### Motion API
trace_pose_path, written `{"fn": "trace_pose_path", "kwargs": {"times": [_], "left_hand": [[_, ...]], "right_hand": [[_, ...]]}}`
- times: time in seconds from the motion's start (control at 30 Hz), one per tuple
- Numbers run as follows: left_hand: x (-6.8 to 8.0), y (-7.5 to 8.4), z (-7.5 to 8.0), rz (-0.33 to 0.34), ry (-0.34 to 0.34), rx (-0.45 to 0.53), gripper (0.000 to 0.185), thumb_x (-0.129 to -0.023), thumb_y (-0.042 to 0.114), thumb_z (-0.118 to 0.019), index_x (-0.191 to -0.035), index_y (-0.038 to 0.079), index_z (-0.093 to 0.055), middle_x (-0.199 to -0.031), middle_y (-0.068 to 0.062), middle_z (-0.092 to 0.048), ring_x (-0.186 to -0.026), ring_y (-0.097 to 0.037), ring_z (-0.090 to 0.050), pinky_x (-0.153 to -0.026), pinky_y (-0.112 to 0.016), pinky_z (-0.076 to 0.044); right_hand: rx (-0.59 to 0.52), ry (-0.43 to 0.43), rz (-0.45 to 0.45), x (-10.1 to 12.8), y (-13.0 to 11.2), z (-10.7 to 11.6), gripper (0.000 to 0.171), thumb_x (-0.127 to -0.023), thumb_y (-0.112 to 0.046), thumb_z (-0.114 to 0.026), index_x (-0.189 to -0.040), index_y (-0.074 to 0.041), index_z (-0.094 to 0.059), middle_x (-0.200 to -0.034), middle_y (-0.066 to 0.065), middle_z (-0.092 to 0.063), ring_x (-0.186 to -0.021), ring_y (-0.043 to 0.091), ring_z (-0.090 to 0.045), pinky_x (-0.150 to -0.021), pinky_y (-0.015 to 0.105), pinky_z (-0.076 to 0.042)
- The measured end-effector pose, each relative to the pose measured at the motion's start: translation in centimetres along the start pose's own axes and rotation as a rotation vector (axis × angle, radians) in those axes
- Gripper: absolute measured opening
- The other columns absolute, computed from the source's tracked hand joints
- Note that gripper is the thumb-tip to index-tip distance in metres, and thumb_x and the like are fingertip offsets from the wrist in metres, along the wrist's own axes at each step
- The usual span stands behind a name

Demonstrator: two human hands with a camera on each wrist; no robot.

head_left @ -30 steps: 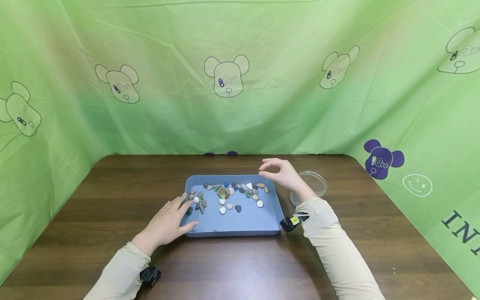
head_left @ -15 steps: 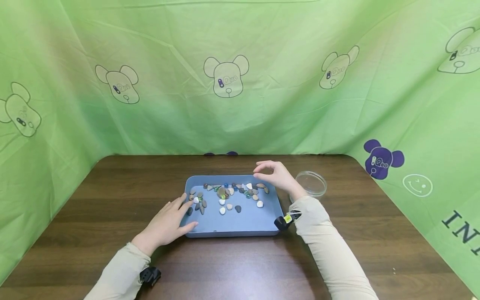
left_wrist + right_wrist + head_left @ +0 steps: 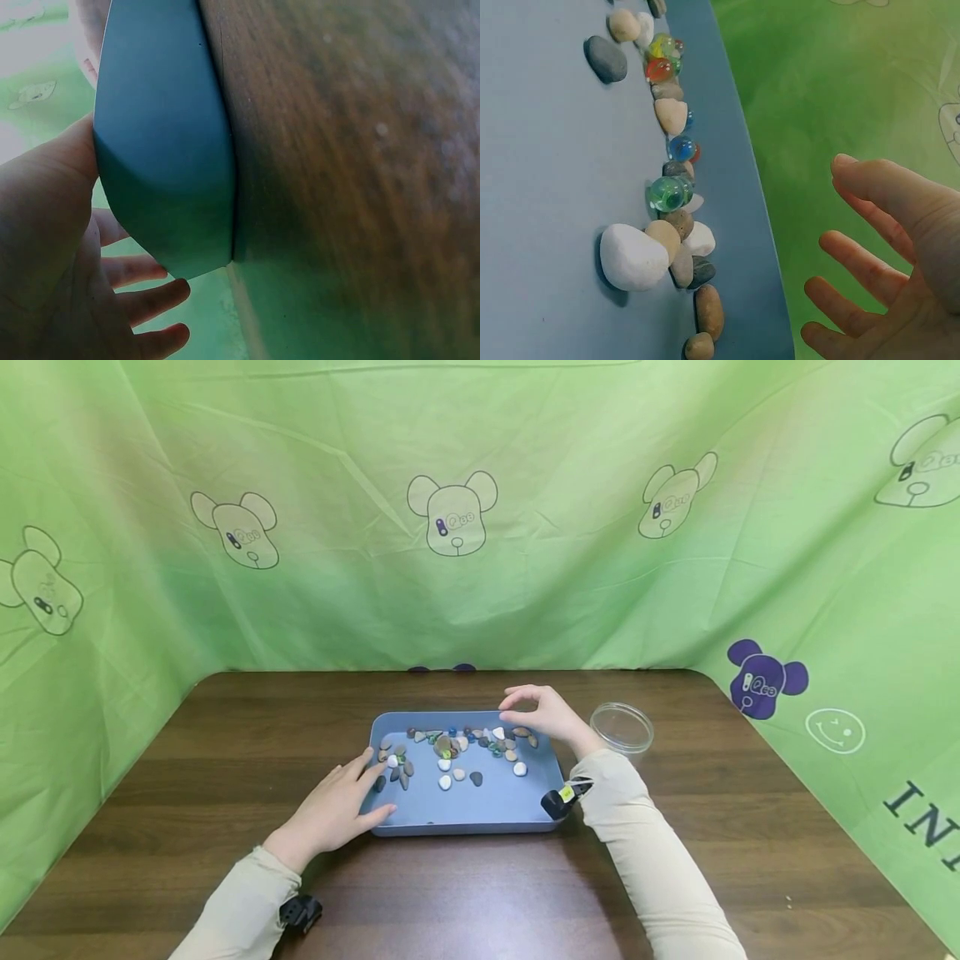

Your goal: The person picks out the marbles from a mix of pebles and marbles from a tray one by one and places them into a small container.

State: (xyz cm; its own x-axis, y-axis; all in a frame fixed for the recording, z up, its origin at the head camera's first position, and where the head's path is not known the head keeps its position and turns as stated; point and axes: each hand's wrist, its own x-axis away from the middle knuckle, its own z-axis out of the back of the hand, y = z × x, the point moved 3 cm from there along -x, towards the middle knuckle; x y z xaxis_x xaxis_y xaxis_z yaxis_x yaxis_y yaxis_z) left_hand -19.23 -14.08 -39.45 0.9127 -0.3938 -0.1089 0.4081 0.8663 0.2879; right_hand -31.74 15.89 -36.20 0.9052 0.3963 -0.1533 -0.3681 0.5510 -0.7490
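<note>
Many small stones and glass marbles (image 3: 480, 747) lie scattered in the blue tray (image 3: 487, 810) mid-table, most along its far wall. Picking one cleanly probably calls for a descent straight onto a single piece. The right hand (image 3: 543, 714) hovers above them, fingers loosely apart, empty. The left hand (image 3: 333, 810) rests spread against the tray's near-left corner, steadying it.

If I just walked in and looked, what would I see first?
Probably the blue tray in the middle of the brown table, scattered with pebbles and shiny glass marbles. The right hand hovers over the tray's far right corner with nothing in it, and the left hand rests on the tray's near left corner. All around hangs a bright green curtain printed with cartoon bears.
</note>
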Motion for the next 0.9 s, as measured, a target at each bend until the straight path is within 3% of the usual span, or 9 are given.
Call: {"fn": "trace_pose_path", "kwargs": {"times": [0.27, 0.53, 0.7, 0.9], "left_hand": [[0.1, 0.0, 0.0, -0.002, 0.0, 0.005, 0.064, -0.088, 0.043, -0.058, -0.135, 0.001, -0.047, -0.146, -0.026, -0.034, -0.132, -0.039, -0.041, -0.109, -0.056, -0.031], [0.0, 0.0, 0.1, 0.0, 0.001, 0.002, 0.062, -0.089, 0.041, -0.058, -0.135, 0.001, -0.047, -0.146, -0.026, -0.034, -0.132, -0.039, -0.041, -0.109, -0.055, -0.032], [-0.1, 0.0, 0.1, -0.001, -0.002, -0.005, 0.062, -0.089, 0.041, -0.057, -0.135, 0.001, -0.047, -0.146, -0.026, -0.034, -0.132, -0.039, -0.041, -0.108, -0.055, -0.032], [-0.1, 0.0, 0.0, 0.001, -0.005, -0.001, 0.062, -0.089, 0.042, -0.057, -0.136, 0.001, -0.046, -0.147, -0.026, -0.034, -0.131, -0.039, -0.041, -0.109, -0.055, -0.032]], "right_hand": [[0.003, -0.03, -0.01, -0.5, 0.7, -0.5, 0.019, -0.082, -0.013, -0.07, -0.097, -0.002, -0.07, -0.135, 0.024, -0.05, -0.13, 0.038, -0.043, -0.112, 0.055, -0.027], [0.084, -0.124, 0.006, -0.7, 0.9, -1.0, 0.013, -0.08, -0.013, -0.071, -0.089, -0.004, -0.071, -0.135, 0.023, -0.05, -0.131, 0.038, -0.041, -0.112, 0.053, -0.028], [0.127, -0.197, -0.011, -0.4, 0.8, -1.4, 0.014, -0.078, -0.017, -0.071, -0.087, -0.006, -0.071, -0.14, 0.022, -0.046, -0.133, 0.041, -0.038, -0.106, 0.052, -0.035], [0.159, -0.226, -0.005, -0.3, 1.0, -1.7, 0.012, -0.077, -0.015, -0.072, -0.085, -0.007, -0.071, -0.142, 0.022, -0.043, -0.135, 0.041, -0.035, -0.11, 0.057, -0.027]]}}
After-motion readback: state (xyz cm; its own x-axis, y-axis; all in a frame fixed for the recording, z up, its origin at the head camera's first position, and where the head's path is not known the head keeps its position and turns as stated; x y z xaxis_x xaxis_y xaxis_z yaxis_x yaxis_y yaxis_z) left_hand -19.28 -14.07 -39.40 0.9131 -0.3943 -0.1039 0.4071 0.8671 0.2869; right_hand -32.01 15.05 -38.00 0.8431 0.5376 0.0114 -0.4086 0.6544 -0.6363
